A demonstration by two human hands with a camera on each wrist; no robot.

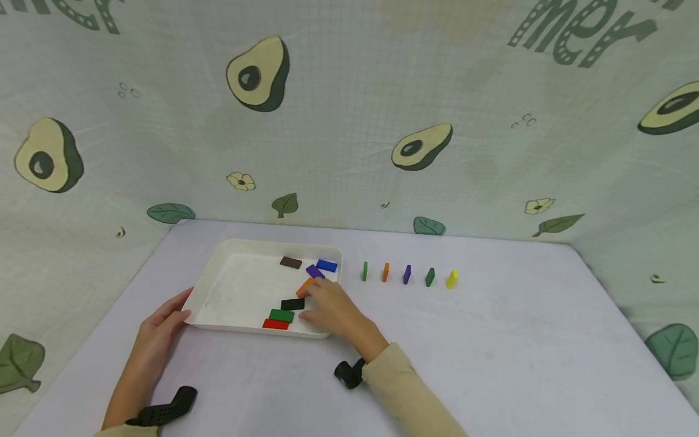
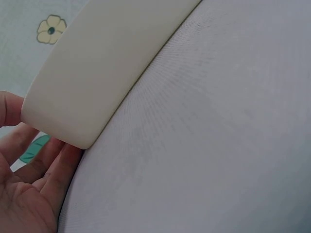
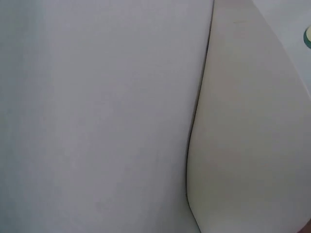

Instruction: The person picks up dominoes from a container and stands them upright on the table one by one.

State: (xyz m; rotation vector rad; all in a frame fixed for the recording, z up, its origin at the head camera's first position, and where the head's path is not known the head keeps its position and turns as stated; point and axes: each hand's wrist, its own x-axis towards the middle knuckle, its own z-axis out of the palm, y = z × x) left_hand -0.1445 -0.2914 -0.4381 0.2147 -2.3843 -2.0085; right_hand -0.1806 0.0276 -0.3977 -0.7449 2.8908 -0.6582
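A white tray [image 1: 218, 291] sits on the table's left half and holds several flat blocks: brown [image 1: 290, 262], blue [image 1: 326, 265], purple [image 1: 314, 271], orange [image 1: 303, 286], black [image 1: 292, 304], green [image 1: 281, 315] and red [image 1: 275, 325]. My right hand [image 1: 310, 302] reaches into the tray's right side. Its fingertips curl over the orange block's near end, and the thumb lies by the black block. My left hand [image 1: 182, 309] rests with straight fingers [image 2: 51, 170] against the tray's near left corner [image 2: 92, 73]. The right wrist view shows only the tray wall [image 3: 248, 126] and the cloth.
Several small blocks stand upright in a row right of the tray: green [image 1: 364, 271], orange [image 1: 385, 272], purple [image 1: 406, 274], dark green [image 1: 429, 277], yellow [image 1: 451, 278]. The table wears a pale lilac cloth [image 1: 491, 352]. An avocado-print backdrop [image 1: 349, 121] closes in three sides.
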